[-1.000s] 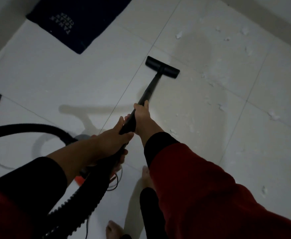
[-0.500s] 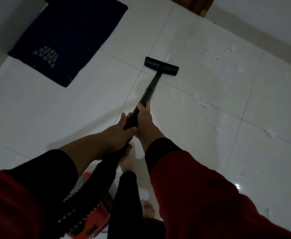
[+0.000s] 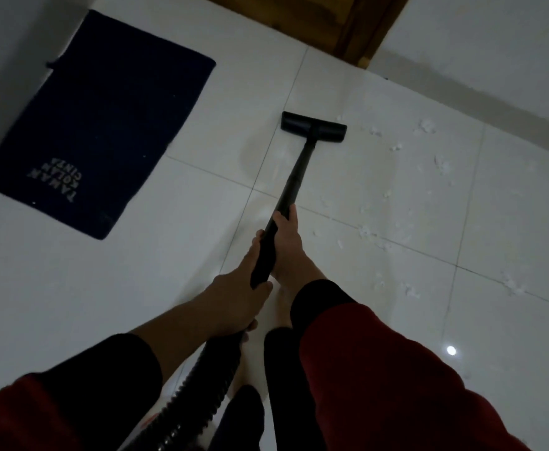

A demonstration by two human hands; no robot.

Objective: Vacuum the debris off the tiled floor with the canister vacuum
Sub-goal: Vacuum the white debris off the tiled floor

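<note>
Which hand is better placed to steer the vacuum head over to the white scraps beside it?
Right. The right hand grips farther down the wand, nearer the floor head, and the debris lies on that side. The left hand holds the hose end.

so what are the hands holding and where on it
Both grip the vacuum wand on its lower shaft: right hand further toward the floor head, left hand behind it, where the ribbed hose joins.
</note>
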